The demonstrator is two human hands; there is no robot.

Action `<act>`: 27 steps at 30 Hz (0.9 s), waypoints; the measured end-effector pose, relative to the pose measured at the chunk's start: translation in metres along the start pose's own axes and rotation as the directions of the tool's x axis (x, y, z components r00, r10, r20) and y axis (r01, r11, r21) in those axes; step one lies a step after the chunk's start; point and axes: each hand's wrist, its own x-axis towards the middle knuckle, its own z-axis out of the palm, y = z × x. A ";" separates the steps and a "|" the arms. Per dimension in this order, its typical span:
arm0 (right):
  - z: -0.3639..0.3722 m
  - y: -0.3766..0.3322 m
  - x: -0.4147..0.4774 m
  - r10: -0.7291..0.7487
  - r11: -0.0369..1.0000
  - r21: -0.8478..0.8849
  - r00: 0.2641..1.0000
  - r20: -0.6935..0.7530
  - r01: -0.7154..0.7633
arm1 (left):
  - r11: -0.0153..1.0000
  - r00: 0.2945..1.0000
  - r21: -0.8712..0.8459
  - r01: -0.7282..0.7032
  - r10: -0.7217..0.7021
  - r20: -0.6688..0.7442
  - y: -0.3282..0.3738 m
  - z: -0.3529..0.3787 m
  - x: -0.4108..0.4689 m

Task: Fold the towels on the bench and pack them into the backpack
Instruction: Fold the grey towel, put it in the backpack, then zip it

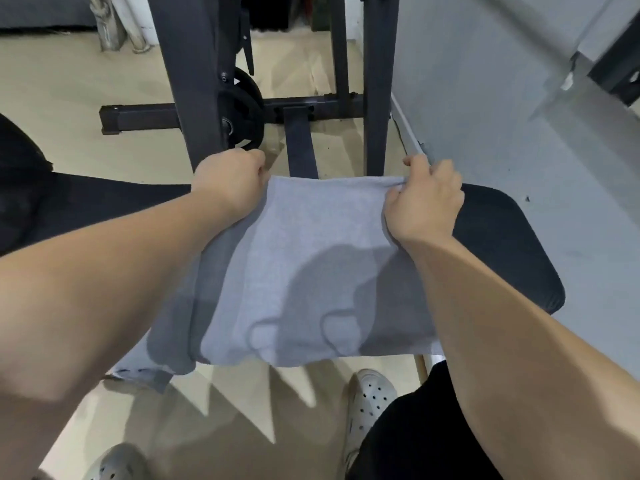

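Note:
A light grey towel (304, 265) lies spread across the black padded bench (502, 244), its near edge hanging over the bench's front. My left hand (230, 178) grips the towel's far left corner. My right hand (424, 199) pinches the far right corner, fingers curled over the far edge. A second layer of grey cloth (152, 362) hangs lower at the near left. A black rounded shape (17, 188) at the far left edge could be the backpack; I cannot tell.
A black weight rack frame (377, 98) with a weight plate (246, 112) stands just behind the bench. A grey wall (519, 98) runs along the right. Beige floor (214, 427) lies below, with my two grey clogs (370, 400) on it.

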 end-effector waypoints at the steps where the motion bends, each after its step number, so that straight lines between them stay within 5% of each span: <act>1: -0.003 -0.004 -0.004 -0.047 0.998 -0.047 0.998 -0.030 0.046 | 1.000 1.000 0.018 -0.012 0.012 -0.006 0.002 0.003 0.004; 3: -0.006 -0.015 -0.013 -0.152 0.979 -0.138 0.988 0.004 0.151 | 0.999 1.000 0.026 -0.021 0.021 0.005 0.007 0.009 0.007; 5: -0.004 -0.026 -0.022 -0.187 0.959 -0.172 0.957 0.222 0.227 | 1.000 0.999 0.028 -0.012 0.011 0.046 0.010 0.016 0.007; 7: 0.004 -0.027 -0.031 -0.121 0.952 -0.190 0.867 0.484 0.239 | 0.998 0.996 0.061 0.023 -0.028 0.083 0.014 0.018 0.002; 9: 0.012 -0.021 -0.037 -0.057 0.952 -0.208 0.800 0.598 0.223 | 0.993 0.995 0.102 0.051 -0.059 0.078 0.019 0.011 -0.007; 14: 0.018 -0.013 -0.037 -0.066 0.958 -0.196 0.828 0.558 0.209 | 0.994 0.992 -0.101 0.038 -0.050 -0.117 0.042 -0.011 -0.068; 20: 0.015 -0.002 -0.032 -0.093 0.976 -0.140 0.898 0.430 0.168 | 0.981 0.934 -0.021 0.195 -0.179 0.310 0.059 0.003 -0.138; 27: 0.006 0.037 -0.018 -0.007 0.967 -0.217 0.871 0.491 0.130 | 0.994 0.922 0.048 0.098 -0.108 0.373 0.052 0.016 -0.111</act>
